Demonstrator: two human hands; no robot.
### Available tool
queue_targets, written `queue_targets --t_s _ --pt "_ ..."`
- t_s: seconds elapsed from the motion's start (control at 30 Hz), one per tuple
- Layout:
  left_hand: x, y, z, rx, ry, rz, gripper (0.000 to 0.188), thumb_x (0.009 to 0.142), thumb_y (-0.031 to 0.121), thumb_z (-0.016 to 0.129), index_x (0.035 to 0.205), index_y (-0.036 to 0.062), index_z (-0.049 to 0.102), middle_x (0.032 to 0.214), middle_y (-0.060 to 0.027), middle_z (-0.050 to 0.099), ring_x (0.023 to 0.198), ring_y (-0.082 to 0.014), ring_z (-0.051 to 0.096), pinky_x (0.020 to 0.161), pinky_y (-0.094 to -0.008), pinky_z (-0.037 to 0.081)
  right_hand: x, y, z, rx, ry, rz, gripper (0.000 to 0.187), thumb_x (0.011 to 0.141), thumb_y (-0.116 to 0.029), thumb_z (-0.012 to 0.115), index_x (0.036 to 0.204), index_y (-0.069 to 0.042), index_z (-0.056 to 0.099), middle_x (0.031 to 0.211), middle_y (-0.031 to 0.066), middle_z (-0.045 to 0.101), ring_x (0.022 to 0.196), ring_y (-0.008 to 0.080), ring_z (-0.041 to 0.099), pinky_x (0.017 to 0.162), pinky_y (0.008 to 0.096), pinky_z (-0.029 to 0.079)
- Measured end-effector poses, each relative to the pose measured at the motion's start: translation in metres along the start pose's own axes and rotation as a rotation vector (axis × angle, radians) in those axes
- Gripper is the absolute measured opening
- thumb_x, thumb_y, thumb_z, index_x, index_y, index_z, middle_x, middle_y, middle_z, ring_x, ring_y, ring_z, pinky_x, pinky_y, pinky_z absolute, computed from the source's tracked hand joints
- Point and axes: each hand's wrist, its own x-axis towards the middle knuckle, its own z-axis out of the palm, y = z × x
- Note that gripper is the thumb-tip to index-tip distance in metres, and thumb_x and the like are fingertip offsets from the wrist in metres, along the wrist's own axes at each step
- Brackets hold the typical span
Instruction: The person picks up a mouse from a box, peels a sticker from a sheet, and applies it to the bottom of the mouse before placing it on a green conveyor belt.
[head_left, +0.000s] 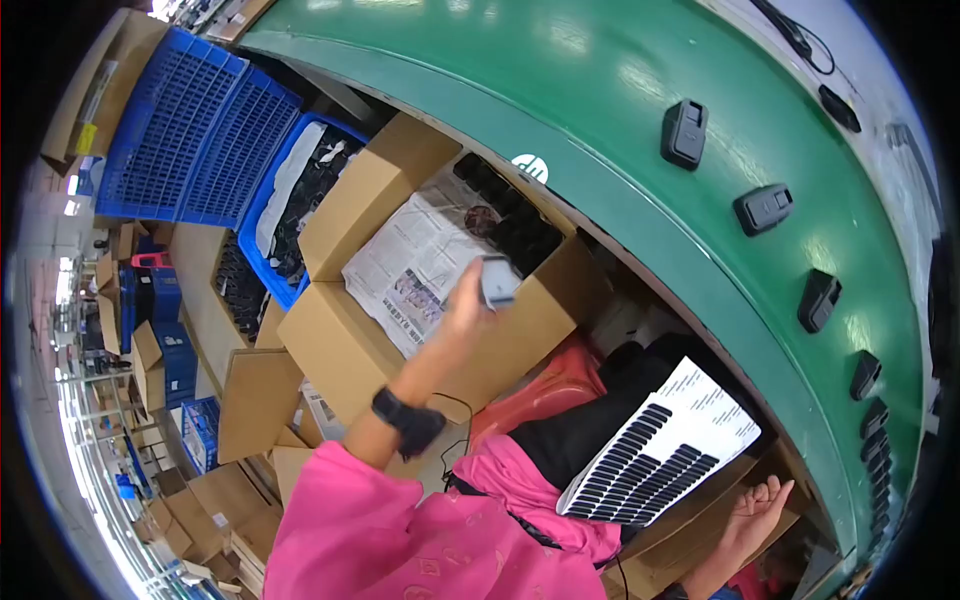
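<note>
My left hand [466,312] is closed around a small device with a light grey face [497,281], held above an open cardboard box [385,325]. Inside that box, newspaper [410,255] lies beside rows of black devices [510,215]. On my lap rests a white sheet of black oblong stickers [650,455], with several gaps in its rows. My right hand [755,515] is off to the right of the sheet, near the bench edge, its fingers loosely bent and partly apart. Nothing shows in it.
Several black devices [684,134] stand in a curved line along the green bench [600,90]. Blue crates [180,130] and a blue bin [285,285] of black parts are at the left. A red stool [545,390] is beside my legs. Cartons [230,500] fill the lower left.
</note>
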Motion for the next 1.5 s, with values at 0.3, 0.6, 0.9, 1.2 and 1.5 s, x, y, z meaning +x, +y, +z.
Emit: queue_targets --t_s 0.3,0.6,0.9,1.2,1.5 --pt "0.18 0.003 -0.069 0.897 0.393 0.507 0.029 0.078 0.029 0.072 0.097 0.0072 0.068 0.082 -0.0102 0.07 0.08 -0.0281 0.066 0.069 -0.0361 0.051 0.059 0.005 0.025 0.249 0.44 -0.154 0.028 0.089 -0.031 0.068 0.088 -0.004 0.061 0.071 0.0033 0.057 0.052 0.0078 0.051 0.04 0.0171 0.038" --pt "0.24 -0.03 -0.051 1.305 0.351 0.727 0.026 0.083 0.006 0.052 0.108 0.0113 0.057 0.113 -0.0142 0.059 0.098 -0.0373 0.062 0.075 -0.0458 0.052 0.062 0.001 0.035 0.193 0.506 -0.211 0.027 0.088 -0.029 0.068 0.088 -0.003 0.062 0.071 0.0047 0.063 0.053 0.0104 0.055 0.041 0.0168 0.044" --pt "0.194 -0.006 -0.048 1.178 0.282 0.786 0.022 0.074 0.011 0.061 0.094 0.003 0.065 0.091 -0.0228 0.065 0.081 -0.0427 0.061 0.068 -0.0483 0.05 0.054 -0.001 0.037 0.14 0.589 -0.211 0.029 0.087 -0.033 0.069 0.093 -0.006 0.061 0.075 0.0019 0.063 0.051 0.0085 0.051 0.038 0.0157 0.038" --pt "-0.059 0.163 0.151 0.716 -0.233 1.541 0.047 0.083 0.025 0.065 0.123 0.0029 0.051 0.106 -0.0239 0.056 0.078 -0.0422 0.062 0.065 -0.0455 0.053 0.039 -0.006 0.072 0.012 0.549 -0.044 0.034 0.09 -0.048 0.06 0.103 -0.017 0.058 0.066 -0.0045 0.051 0.057 0.0073 0.046 0.049 0.0226 0.035" --pt "-0.003 0.207 0.201 1.406 -0.04 1.407 0.056 0.083 0.045 0.065 0.123 0.0097 0.049 0.11 -0.0212 0.054 0.085 -0.0434 0.062 0.071 -0.0499 0.052 -0.046 0.039 0.124 -1.068 0.293 -0.613 0.02 0.083 -0.003 0.065 0.102 0.003 0.065 0.087 0.0105 0.061 0.078 0.018 0.06 0.069 0.0278 0.049"
